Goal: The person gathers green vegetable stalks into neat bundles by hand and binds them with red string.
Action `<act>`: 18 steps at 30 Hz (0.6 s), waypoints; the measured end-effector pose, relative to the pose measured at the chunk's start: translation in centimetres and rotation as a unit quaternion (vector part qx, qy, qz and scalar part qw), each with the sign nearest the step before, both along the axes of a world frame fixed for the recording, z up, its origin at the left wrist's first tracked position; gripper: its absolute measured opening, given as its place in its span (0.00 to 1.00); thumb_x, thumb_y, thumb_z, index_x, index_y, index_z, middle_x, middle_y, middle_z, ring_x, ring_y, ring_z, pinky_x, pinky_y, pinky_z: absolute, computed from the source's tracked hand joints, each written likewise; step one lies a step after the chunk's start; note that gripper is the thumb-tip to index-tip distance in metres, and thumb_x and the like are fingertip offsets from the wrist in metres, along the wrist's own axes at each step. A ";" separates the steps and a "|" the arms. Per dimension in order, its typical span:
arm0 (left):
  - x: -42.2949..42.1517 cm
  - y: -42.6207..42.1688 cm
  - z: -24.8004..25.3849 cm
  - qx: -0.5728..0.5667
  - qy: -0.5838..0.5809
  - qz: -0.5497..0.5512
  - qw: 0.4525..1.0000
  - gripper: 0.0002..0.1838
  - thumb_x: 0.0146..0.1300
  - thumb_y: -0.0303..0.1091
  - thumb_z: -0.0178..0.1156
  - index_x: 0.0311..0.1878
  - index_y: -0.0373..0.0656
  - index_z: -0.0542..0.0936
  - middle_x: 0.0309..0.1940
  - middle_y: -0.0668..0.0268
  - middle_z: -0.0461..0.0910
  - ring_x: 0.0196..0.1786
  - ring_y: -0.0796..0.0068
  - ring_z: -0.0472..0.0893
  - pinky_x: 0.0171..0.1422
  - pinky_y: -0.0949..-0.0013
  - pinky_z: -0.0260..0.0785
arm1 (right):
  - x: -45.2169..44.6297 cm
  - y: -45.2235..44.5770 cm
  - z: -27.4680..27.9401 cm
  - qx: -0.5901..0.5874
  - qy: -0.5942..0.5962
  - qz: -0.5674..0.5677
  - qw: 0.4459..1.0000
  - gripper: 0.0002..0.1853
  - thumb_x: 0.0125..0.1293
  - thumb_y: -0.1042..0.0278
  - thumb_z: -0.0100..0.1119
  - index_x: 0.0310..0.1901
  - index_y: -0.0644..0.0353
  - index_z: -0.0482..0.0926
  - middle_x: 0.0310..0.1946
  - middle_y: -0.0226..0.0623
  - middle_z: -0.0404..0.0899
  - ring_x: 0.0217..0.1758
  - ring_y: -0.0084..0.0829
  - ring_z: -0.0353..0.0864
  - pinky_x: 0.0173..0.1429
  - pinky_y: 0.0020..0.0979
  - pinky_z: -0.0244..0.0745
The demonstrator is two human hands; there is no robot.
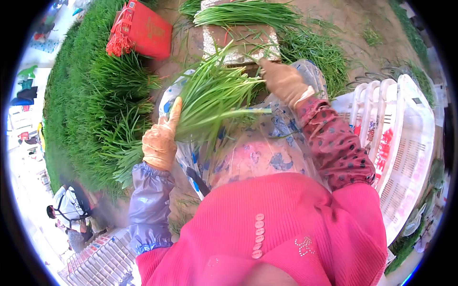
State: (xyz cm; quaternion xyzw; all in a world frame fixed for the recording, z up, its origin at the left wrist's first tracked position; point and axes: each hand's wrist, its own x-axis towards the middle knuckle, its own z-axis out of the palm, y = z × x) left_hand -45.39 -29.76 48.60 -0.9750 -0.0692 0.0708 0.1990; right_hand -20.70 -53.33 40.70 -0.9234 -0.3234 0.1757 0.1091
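My left hand, in a tan glove, is closed on a loose bunch of garlic chives held over my lap. One finger points up along the stems, and the leaves trail down to the left. My right hand, also gloved, is closed beside the pale stem ends at the bunch's right. What its fingers hold, if anything, I cannot make out. Beyond the hands is a low patterned stand with a pile of garlic chives on its far part. A clear plastic apron covers my lap.
Stacked chive bundles form a long bank at left. On it sits a red box with red ties. Loose greens lie right of the stand. White plastic crates stand at right, more crates at lower left, near people.
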 end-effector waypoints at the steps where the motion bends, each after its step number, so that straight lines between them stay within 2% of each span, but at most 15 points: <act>1: -0.2 0.2 0.1 0.001 0.002 0.002 1.000 0.54 0.49 0.19 0.58 0.78 0.65 0.46 0.29 0.65 0.75 0.23 0.68 0.79 0.26 0.64 0.74 | 0.9 -1.0 -1.3 0.057 -0.040 -0.031 0.997 0.15 0.68 0.66 0.45 0.54 0.57 0.73 0.42 0.50 0.83 0.45 0.49 0.82 0.49 0.46 0.75; 2: -0.4 0.4 0.2 0.013 -0.013 -0.001 1.000 0.53 0.49 0.19 0.58 0.77 0.66 0.48 0.28 0.66 0.74 0.23 0.68 0.79 0.25 0.64 0.73 | 2.3 -2.4 -0.4 0.094 0.005 -0.071 0.993 0.14 0.68 0.64 0.48 0.50 0.60 0.77 0.41 0.46 0.83 0.42 0.49 0.82 0.48 0.43 0.76; 3: -0.5 0.4 0.4 0.025 -0.029 -0.004 0.999 0.53 0.48 0.19 0.58 0.77 0.66 0.49 0.28 0.66 0.73 0.23 0.69 0.78 0.25 0.64 0.73 | 5.1 -4.2 -5.8 0.278 -0.024 -0.136 0.950 0.14 0.68 0.65 0.49 0.49 0.61 0.78 0.35 0.42 0.83 0.37 0.45 0.82 0.45 0.40 0.76; 4: -0.6 0.3 0.7 0.037 -0.038 -0.008 0.999 0.52 0.47 0.19 0.57 0.77 0.66 0.51 0.27 0.67 0.71 0.22 0.69 0.76 0.25 0.65 0.72 | 6.3 -5.5 -4.1 0.335 0.124 -0.243 0.902 0.12 0.67 0.68 0.49 0.47 0.59 0.79 0.31 0.35 0.80 0.32 0.33 0.77 0.37 0.33 0.73; 5: -0.6 0.3 0.9 0.037 -0.038 -0.007 0.999 0.52 0.47 0.19 0.57 0.77 0.66 0.51 0.27 0.67 0.71 0.22 0.69 0.76 0.25 0.65 0.72 | 7.3 -6.8 -2.3 0.389 0.239 -0.363 0.812 0.11 0.66 0.72 0.49 0.46 0.58 0.81 0.28 0.28 0.77 0.27 0.20 0.72 0.29 0.26 0.69; 7: -0.6 0.4 1.1 0.001 -0.033 0.020 0.999 0.50 0.49 0.19 0.55 0.76 0.68 0.54 0.32 0.64 0.73 0.29 0.59 0.78 0.32 0.56 0.72 | 6.8 -6.9 0.2 0.443 0.293 -0.383 0.756 0.10 0.67 0.70 0.51 0.45 0.59 0.80 0.28 0.22 0.74 0.25 0.14 0.67 0.26 0.21 0.65; 9: -0.3 0.1 1.2 -0.003 -0.044 0.001 0.999 0.49 0.50 0.19 0.54 0.76 0.67 0.55 0.32 0.65 0.73 0.28 0.60 0.77 0.31 0.57 0.72 | 5.3 -4.9 2.4 0.348 0.331 -0.206 0.853 0.12 0.69 0.66 0.53 0.50 0.60 0.79 0.35 0.31 0.79 0.33 0.24 0.76 0.36 0.26 0.74; 10: 0.3 0.0 1.2 -0.006 -0.057 -0.018 0.998 0.48 0.50 0.19 0.54 0.75 0.67 0.57 0.32 0.65 0.73 0.27 0.61 0.76 0.31 0.58 0.71 | 4.1 -4.1 1.9 0.351 0.190 -0.064 0.915 0.15 0.66 0.65 0.57 0.53 0.60 0.78 0.40 0.36 0.79 0.40 0.30 0.77 0.44 0.29 0.74; 11: 0.8 -0.2 1.2 -0.006 -0.065 -0.024 0.998 0.48 0.50 0.19 0.54 0.75 0.67 0.57 0.32 0.65 0.73 0.27 0.61 0.76 0.31 0.58 0.71 | 3.0 -2.9 1.9 0.317 0.093 0.017 0.944 0.19 0.63 0.60 0.60 0.54 0.60 0.77 0.44 0.41 0.79 0.47 0.36 0.77 0.51 0.32 0.73; 12: 1.2 -0.4 1.2 0.020 -0.089 -0.068 0.994 0.49 0.50 0.19 0.55 0.76 0.67 0.55 0.31 0.67 0.72 0.25 0.66 0.75 0.30 0.63 0.70 | 1.9 -1.7 2.0 0.286 -0.017 0.087 0.954 0.24 0.60 0.55 0.63 0.55 0.59 0.77 0.48 0.46 0.78 0.54 0.43 0.76 0.59 0.36 0.71; 13: 1.5 -0.6 1.2 0.048 -0.111 -0.110 0.987 0.51 0.49 0.19 0.56 0.76 0.68 0.53 0.29 0.68 0.70 0.23 0.72 0.73 0.28 0.67 0.69 | 1.1 0.0 2.6 0.237 -0.073 0.094 0.964 0.28 0.57 0.48 0.65 0.54 0.60 0.78 0.52 0.51 0.78 0.60 0.50 0.73 0.65 0.40 0.68; 14: 1.7 -0.9 1.5 0.060 -0.113 -0.129 0.983 0.50 0.50 0.20 0.57 0.76 0.68 0.53 0.31 0.68 0.70 0.22 0.74 0.71 0.28 0.68 0.68 | 0.5 1.3 2.6 0.237 -0.077 0.093 0.964 0.28 0.57 0.48 0.65 0.54 0.60 0.78 0.52 0.51 0.78 0.60 0.50 0.73 0.65 0.40 0.68; 15: 2.0 -1.3 1.9 0.062 -0.117 -0.130 0.983 0.50 0.50 0.20 0.57 0.76 0.68 0.53 0.31 0.68 0.70 0.22 0.74 0.71 0.28 0.68 0.68 | 0.0 2.4 2.3 0.296 -0.072 0.128 0.944 0.28 0.56 0.49 0.66 0.54 0.58 0.78 0.51 0.49 0.78 0.59 0.47 0.74 0.64 0.38 0.69; 17: 2.2 -1.8 2.6 0.095 -0.111 -0.139 0.979 0.44 0.52 0.20 0.54 0.73 0.67 0.61 0.34 0.67 0.73 0.27 0.68 0.74 0.31 0.64 0.70 | -0.1 3.1 2.4 0.355 -0.065 0.164 0.918 0.28 0.54 0.51 0.67 0.54 0.57 0.78 0.51 0.47 0.79 0.58 0.44 0.75 0.62 0.37 0.70; 18: 2.1 -1.5 2.8 0.106 -0.112 -0.139 0.978 0.43 0.52 0.21 0.55 0.73 0.67 0.61 0.37 0.67 0.75 0.27 0.69 0.74 0.32 0.65 0.70 | -0.1 3.1 2.7 0.366 0.036 0.137 0.920 0.27 0.54 0.53 0.68 0.54 0.56 0.77 0.50 0.46 0.79 0.56 0.43 0.77 0.60 0.36 0.71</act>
